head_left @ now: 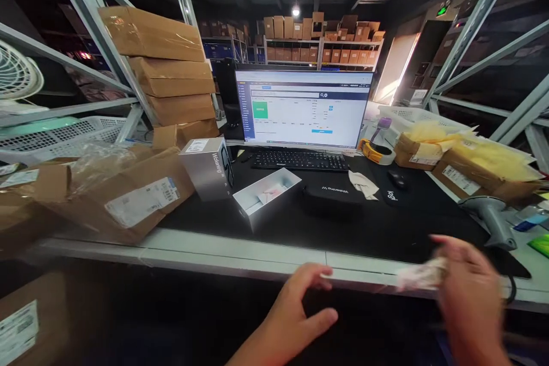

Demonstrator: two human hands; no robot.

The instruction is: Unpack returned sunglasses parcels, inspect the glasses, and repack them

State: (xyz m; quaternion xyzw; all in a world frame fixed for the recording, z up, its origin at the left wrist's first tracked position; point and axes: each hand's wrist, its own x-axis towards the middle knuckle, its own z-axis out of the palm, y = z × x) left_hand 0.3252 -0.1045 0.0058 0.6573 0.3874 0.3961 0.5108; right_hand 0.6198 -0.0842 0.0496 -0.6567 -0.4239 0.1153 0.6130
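Observation:
My left hand [295,315] is in front of the desk's front edge, thumb and fingers apart, with nothing in it. At the right, my right hand [469,291] is closed on a crumpled pale pinkish piece [422,274]; motion blur hides whether it is plastic, paper or cloth. Beyond the hands, an open white box tray [246,201] lies on the black desk mat [364,234], with a small printed slip [274,191] inside. A black case [330,200] with white lettering sits right of it. The grey printed box [208,171] stands upright to the left.
A monitor [304,108] and keyboard [300,160] stand at the back. Cartons [160,77] are stacked at left, near an open labelled carton [128,200]. To the right are a mouse [397,179], tape dispenser [377,151], barcode scanner [491,220] and boxes of yellow packets [493,154].

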